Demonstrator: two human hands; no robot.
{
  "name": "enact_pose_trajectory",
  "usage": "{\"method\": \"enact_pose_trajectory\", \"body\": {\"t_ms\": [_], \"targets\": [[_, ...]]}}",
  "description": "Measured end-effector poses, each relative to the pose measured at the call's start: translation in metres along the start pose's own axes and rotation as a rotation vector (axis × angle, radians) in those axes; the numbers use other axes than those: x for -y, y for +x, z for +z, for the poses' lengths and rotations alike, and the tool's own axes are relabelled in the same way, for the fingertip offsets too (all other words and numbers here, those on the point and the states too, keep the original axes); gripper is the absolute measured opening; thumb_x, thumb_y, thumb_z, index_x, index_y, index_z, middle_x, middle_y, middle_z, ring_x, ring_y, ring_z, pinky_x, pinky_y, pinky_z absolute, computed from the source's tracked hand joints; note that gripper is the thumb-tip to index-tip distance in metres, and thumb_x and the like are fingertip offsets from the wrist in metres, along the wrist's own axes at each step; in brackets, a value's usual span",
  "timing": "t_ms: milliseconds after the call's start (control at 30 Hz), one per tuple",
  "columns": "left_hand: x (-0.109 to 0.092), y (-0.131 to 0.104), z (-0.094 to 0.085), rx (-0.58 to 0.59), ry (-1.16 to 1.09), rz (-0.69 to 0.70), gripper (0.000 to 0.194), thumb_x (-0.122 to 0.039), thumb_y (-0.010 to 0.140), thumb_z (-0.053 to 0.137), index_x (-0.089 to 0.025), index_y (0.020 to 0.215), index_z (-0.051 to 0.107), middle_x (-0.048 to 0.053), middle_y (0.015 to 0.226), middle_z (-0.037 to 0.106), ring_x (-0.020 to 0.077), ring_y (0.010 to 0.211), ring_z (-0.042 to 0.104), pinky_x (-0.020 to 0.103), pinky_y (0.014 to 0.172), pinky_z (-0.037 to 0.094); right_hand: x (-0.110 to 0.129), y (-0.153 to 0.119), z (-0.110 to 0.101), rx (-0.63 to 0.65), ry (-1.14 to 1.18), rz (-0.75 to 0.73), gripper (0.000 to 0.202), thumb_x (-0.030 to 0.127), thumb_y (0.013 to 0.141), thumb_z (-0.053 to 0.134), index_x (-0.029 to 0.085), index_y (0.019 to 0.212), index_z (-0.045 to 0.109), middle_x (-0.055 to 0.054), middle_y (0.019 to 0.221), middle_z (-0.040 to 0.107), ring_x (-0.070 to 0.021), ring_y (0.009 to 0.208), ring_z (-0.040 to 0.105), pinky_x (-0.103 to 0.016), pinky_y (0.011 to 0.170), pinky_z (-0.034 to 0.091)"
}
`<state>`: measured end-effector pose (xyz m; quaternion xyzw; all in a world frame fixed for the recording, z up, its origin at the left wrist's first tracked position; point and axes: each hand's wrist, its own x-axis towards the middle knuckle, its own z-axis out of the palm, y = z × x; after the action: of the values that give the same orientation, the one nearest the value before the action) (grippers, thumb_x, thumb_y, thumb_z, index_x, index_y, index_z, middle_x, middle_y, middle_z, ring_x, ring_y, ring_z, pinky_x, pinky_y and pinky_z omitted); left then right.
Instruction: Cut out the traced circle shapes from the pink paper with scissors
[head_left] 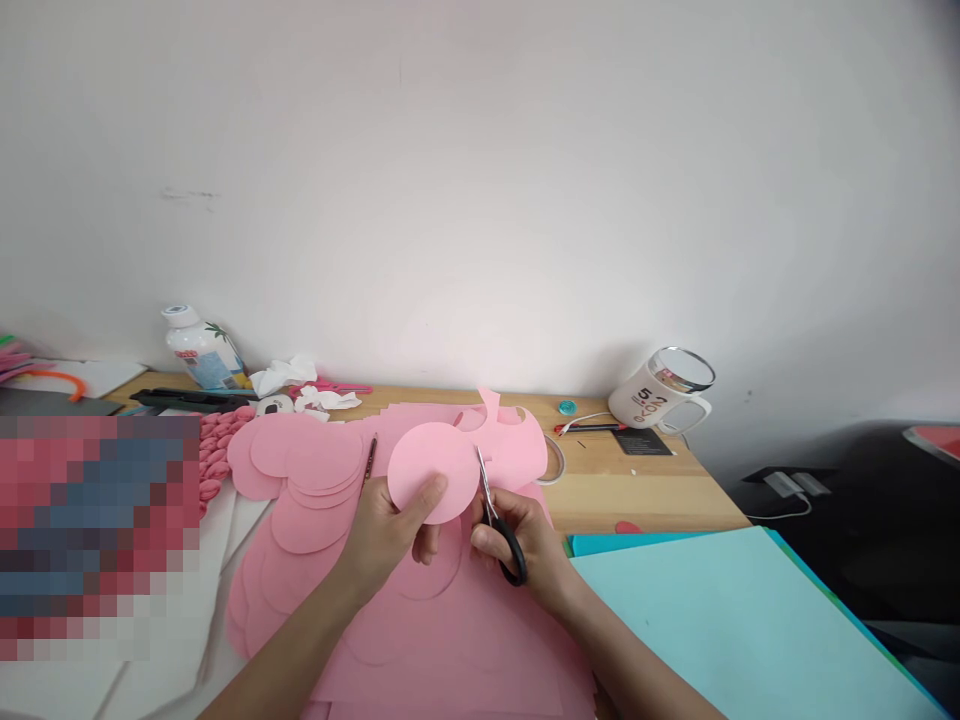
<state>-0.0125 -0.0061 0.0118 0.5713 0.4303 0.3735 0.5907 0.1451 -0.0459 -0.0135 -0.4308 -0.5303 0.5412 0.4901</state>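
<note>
Head camera looks down over my hands at the wooden desk [637,485], and far off to the left of them a white bottle [201,350] stands by the wall with crumpled white tissue [289,378] just beside it. Nearer, left of my left hand, cut pink paper circles [300,480] lie overlapping in a heap, and a pencil [370,462] rests along their right edge. My left hand [390,535] is closed on the pink paper circle [433,472], thumb pressed on its lower face, holding it up above the big pink sheet [450,640] that lies under both wrists. My right hand [517,540] is clamped through the black handles of the scissors [495,520], whose blades point up and touch the circle's right edge. Right of that hand lies a light blue sheet [720,610], and farther back on the right, a white mug [660,395] is tilted near the wall.
</note>
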Motion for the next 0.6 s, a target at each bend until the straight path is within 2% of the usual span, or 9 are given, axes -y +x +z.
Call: {"method": "enact_pose_trajectory", "body": {"t_ms": [333,600], "targets": [[-0.0004,0.0006,-0.0008,-0.03,0.01,0.015,0.046,-0.034,0.076,0.058,-0.017,0.034,0.048,-0.001,0.029,0.047,0.0086,0.03,0.042,0.022,0.038,0.035,-0.0036,-0.0015,-0.0015,-0.004,0.039,0.026,0.03,0.039,0.07,0.066,0.018,0.06,0.047,0.006,0.045,0.047,-0.0077,0.039,0.037,-0.021,0.041,0.028],[0.0003,0.0008,-0.0015,-0.02,-0.008,0.03,0.046,-0.03,0.077,0.058,-0.016,0.035,0.048,-0.001,0.03,0.047,0.0087,0.03,0.044,0.022,0.038,0.036,-0.0064,-0.0007,-0.0013,-0.015,0.056,0.041,0.03,0.039,0.069,0.067,0.019,0.058,0.047,0.007,0.041,0.046,-0.0085,0.038,0.04,-0.021,0.04,0.031]]}}
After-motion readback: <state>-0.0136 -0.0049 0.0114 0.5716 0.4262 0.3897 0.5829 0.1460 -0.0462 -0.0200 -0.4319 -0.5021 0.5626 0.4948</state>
